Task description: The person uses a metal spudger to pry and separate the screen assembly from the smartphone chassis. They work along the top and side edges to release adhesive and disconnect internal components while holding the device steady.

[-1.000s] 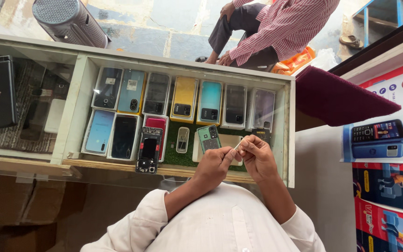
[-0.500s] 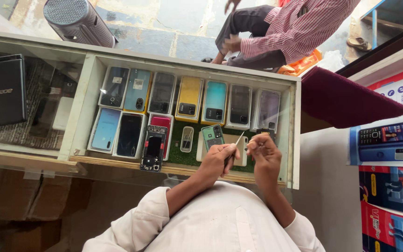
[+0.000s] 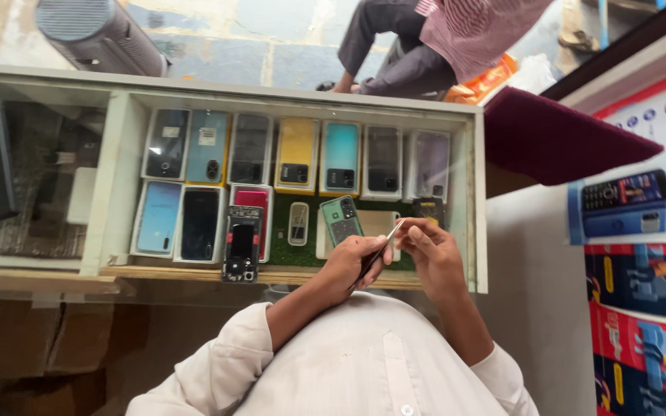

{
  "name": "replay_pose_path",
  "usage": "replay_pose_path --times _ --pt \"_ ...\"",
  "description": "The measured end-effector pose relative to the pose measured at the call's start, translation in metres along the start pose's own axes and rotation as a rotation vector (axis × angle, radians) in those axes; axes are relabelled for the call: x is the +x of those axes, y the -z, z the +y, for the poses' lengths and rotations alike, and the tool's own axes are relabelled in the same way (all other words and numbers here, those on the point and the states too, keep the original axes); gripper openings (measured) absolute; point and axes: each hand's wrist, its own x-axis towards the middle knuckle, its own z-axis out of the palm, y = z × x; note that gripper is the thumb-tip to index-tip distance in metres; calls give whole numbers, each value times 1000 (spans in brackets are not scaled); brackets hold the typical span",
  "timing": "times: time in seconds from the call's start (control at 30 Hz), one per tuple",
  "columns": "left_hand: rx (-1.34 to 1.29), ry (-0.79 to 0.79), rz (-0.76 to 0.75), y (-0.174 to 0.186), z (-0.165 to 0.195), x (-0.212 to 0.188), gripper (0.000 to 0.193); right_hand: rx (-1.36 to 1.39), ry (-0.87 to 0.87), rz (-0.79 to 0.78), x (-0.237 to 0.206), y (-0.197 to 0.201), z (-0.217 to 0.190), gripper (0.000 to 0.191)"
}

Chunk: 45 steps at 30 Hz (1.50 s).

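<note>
A thin metal tool (image 3: pixel 383 248) is being gripped by the left hand (image 3: pixel 352 266) and right hand (image 3: pixel 433 254) at the lower centre, possibly slipping onto the glass counter (image 3: pixel 55 277).

Yellow phone (image 3: pixel 297 155), teal phone (image 3: pixel 341 156), green mat (image 3: pixel 280 231), white shirt (image 3: pixel 364 362).

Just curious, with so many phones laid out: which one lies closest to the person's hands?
The green phone, lying camera-side up just above the left hand. The other phones sit farther off, in rows to the left and behind it.

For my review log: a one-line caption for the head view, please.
Left hand and right hand hold slim metal tweezers above a glass display counter of phones.
</note>
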Motion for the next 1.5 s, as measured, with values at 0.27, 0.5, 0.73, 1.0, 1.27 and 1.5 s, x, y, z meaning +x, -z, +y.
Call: replay_pose_path --times 0.27,0.5,0.73,1.0,1.27,1.5 --pt "50 -11 -86 4 -5 11 38 105 -8 -22 3 3 5 6" --pt "1092 -450 272 -14 8 1 32 -336 33 80 -4 -13 -5 10" --pt "1163 -468 273 -19 21 -1 30 -314 90 130 -12 -28 0 11" --pt "1322 -537 313 -9 14 5 24 -139 -40 168 1 -5 24 20" --pt "1192 -711 750 56 36 -27 19 150 -186 325 6 10 16 25" --pt "1532 18 1278 130 39 -83 93 117 -453 166 -1 3 19 22"
